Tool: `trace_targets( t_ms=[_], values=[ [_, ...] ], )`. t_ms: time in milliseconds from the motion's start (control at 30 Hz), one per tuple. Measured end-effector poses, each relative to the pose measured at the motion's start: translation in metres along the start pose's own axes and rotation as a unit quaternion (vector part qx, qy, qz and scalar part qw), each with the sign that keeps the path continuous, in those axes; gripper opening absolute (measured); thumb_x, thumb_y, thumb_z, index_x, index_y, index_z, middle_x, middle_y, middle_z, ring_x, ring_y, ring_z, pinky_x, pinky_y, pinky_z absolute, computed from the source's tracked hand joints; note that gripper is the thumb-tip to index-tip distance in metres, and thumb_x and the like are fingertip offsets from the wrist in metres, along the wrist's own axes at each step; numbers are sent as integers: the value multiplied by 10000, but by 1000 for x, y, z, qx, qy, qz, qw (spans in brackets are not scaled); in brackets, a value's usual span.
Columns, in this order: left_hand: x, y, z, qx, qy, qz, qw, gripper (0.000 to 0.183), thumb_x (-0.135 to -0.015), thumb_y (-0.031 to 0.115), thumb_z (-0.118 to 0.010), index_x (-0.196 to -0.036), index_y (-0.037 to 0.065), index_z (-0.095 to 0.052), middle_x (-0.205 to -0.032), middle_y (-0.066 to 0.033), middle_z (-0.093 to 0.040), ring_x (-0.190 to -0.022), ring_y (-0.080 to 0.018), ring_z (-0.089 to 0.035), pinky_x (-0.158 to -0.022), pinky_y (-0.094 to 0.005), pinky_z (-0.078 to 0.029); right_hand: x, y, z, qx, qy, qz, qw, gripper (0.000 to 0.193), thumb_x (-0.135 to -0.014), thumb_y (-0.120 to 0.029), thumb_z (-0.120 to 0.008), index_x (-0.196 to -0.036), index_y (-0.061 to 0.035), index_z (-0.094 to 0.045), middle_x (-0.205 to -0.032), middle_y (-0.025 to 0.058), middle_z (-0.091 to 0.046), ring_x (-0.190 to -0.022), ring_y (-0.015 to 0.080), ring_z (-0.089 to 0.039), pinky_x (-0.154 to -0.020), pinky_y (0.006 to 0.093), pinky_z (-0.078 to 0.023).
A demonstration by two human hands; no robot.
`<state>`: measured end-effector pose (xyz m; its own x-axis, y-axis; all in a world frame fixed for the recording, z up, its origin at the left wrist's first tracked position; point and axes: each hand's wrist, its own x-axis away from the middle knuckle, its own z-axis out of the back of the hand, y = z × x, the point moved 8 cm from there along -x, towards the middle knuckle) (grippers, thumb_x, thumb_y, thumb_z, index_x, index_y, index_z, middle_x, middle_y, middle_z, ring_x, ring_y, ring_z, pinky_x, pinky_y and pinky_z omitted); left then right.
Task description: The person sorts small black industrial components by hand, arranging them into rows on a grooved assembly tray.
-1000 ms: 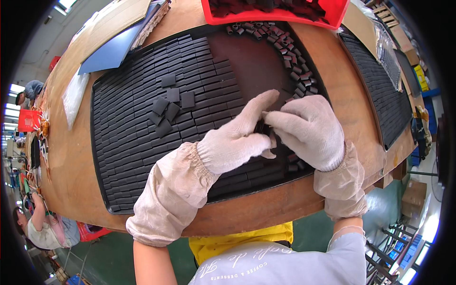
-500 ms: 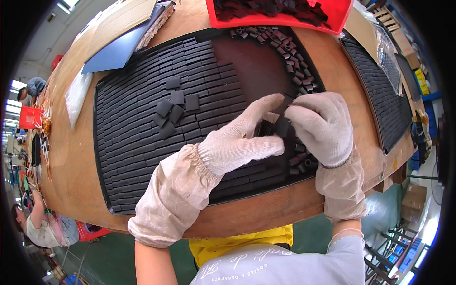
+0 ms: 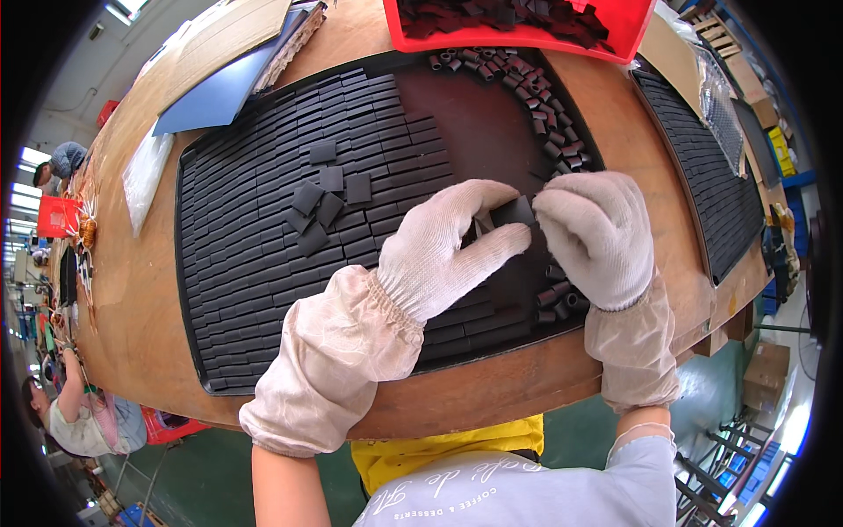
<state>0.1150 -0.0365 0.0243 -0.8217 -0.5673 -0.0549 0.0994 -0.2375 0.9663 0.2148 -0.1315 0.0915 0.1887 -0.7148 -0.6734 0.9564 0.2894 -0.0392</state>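
Observation:
My gloved left hand (image 3: 452, 246) is closed, with a flat black rectangular piece (image 3: 512, 212) gripped between thumb and fingers. My gloved right hand (image 3: 601, 233) is right beside that piece's right edge, its fingers curled and pressed together; what they hold, if anything, is hidden. Both hands are above the right part of a large dark tray (image 3: 479, 132). Rows of black flat pieces (image 3: 263, 228) cover the tray's left and middle. Several loose squares (image 3: 329, 211) lie on top of these rows. Short black tubes (image 3: 536, 105) are heaped along the tray's right side.
At the far edge stands a red bin (image 3: 518, 39) of dark pieces. A second filled tray (image 3: 702, 176) lies at the right, with cardboard and bubble wrap (image 3: 718, 110) over its far end. Boards (image 3: 219, 92) are stacked far left. Other people (image 3: 83, 413) sit at the left.
My left hand has closed its thumb and fingers on the flat black piece and turned slightly, its fingertips drawing nearer the thumb. My right hand has barely moved.

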Motion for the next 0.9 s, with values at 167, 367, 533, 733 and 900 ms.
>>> trace_targets(
  t_ms=[167, 367, 533, 733, 900],
  values=[
    [3, 2, 1, 53, -7, 112, 992, 306, -925, 206, -686, -1161, 15, -649, -816, 1, -635, -627, -33, -533, -525, -201, -447, 7, 25, -4, -159, -13, -145, 977, 279, -785, 9, -727, -1040, -74, -654, -954, 62, -673, -862, 245, -659, -792, 353, -510],
    [1, -1, 9, 71, 20, 70, 995, 259, -937, 191, -665, -1142, 32, -677, -886, -4, -652, -672, -40, -552, -527, -196, -454, 27, 36, -17, -475, 74, -368, 796, 217, -881, 43, -653, -1082, -17, -599, -1076, 97, -658, -946, 133, -636, -848, 274, -512],
    [0, -1, 4, 36, -6, 7, 999, 304, -921, 238, -697, -1156, 46, -694, -934, 1, -653, -679, -41, -551, -532, -199, -448, 27, 33, -24, -486, 17, -312, 816, 220, -887, 23, -668, -1086, -6, -578, -1104, 106, -648, -945, 139, -632, -840, 277, -518],
    [6, -9, -5, 127, -51, 135, 981, 337, -921, 254, -699, -1171, 29, -679, -876, 1, -667, -630, -27, -524, -508, -184, -418, 22, 31, -24, -409, -13, -267, 873, 178, -871, -11, -693, -1033, -12, -620, -1062, 120, -661, -909, 164, -639, -820, 291, -516],
    [5, -10, -5, 131, -45, 140, 980, 331, -925, 257, -693, -1164, 28, -678, -845, 2, -672, -611, -16, -509, -491, -179, -400, 13, 29, -22, -351, -43, -208, 912, 134, -887, -79, -677, -1007, -21, -666, -1047, 141, -657, -914, 238, -644, -818, 329, -514]
  ],
)
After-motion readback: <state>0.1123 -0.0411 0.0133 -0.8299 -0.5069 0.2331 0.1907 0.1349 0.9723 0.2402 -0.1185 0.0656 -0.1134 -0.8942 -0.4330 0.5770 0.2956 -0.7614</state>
